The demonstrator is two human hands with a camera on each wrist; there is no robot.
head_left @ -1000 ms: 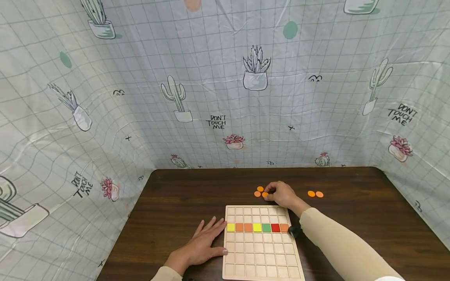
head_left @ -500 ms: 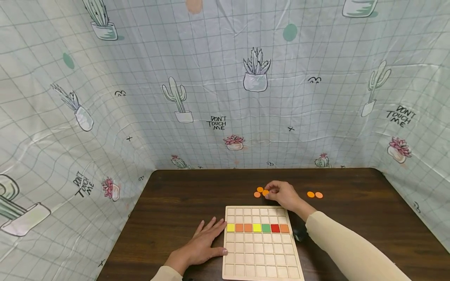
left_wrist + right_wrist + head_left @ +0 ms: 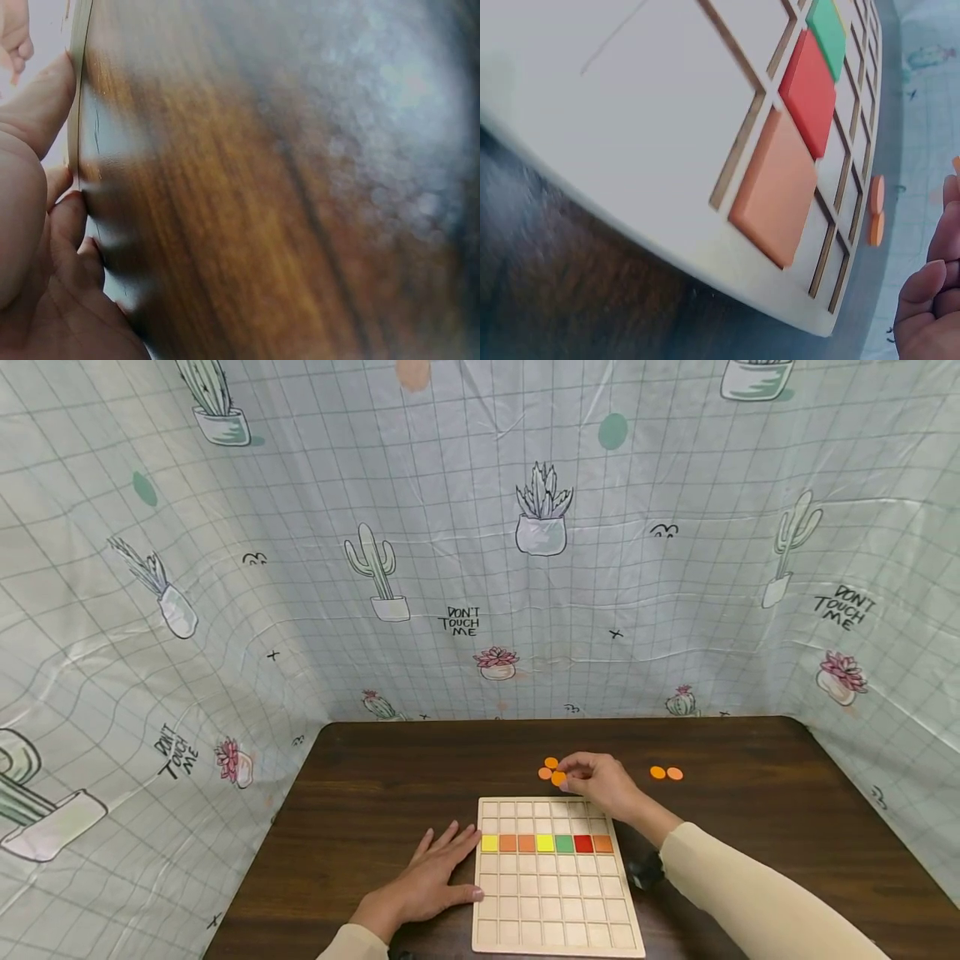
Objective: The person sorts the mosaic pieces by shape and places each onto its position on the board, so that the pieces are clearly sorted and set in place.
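A wooden grid board (image 3: 517, 935) lies on the dark table, one row filled with yellow, orange, green and red square tiles. Spread flat by its left edge, my left hand (image 3: 431, 881) touches the board with thumb and fingertips; the left wrist view shows the thumb (image 3: 45, 109) at that edge. Beyond the far edge, my right hand (image 3: 606, 783) pinches an orange disc (image 3: 558, 778) between thumb and fingers. Two more discs, one orange (image 3: 551, 763) and one paler (image 3: 545, 773), sit right beside it. A sliver of orange shows at the fingertips in the right wrist view.
Right of my right hand lie an orange disc (image 3: 657, 772) and a paler disc (image 3: 675, 773), side by side. Under the right forearm, a black object (image 3: 647, 870) shows by the board's right edge. A cactus-print sheet (image 3: 450, 568) surrounds the table (image 3: 360, 802).
My right hand lifts the pinched disc slightly, then brings it lower and a little nearer to me beside the other two. The left hand stays in place. The head view shifts slightly.
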